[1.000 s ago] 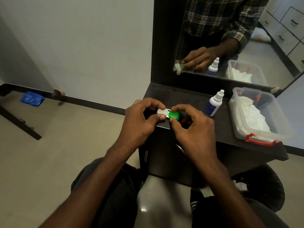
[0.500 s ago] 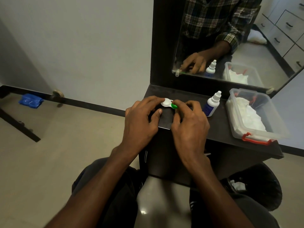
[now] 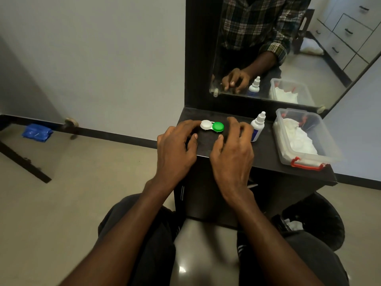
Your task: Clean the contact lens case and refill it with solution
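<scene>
The contact lens case (image 3: 212, 126), with one white cap and one green cap, both screwed on, lies flat on the dark dresser top (image 3: 266, 153). My left hand (image 3: 175, 149) rests just left of it, its index fingertip beside or touching the white cap and its thumb apart. To the right of the case is my right hand (image 3: 233, 155), fingers spread and not touching it. A white solution bottle (image 3: 257, 125) with a blue label stands upright and capped, right beside my right hand's fingers.
A clear plastic box (image 3: 287, 159) with red latches holds white tissues at the right end of the dresser top. A mirror (image 3: 309, 58) stands behind. A black bin (image 3: 317, 221) sits on the floor at lower right. A blue packet (image 3: 37, 132) lies by the left wall.
Both hands carried the case forward, set it down on the dresser top and let go. The fingers have spread and drawn back from it.
</scene>
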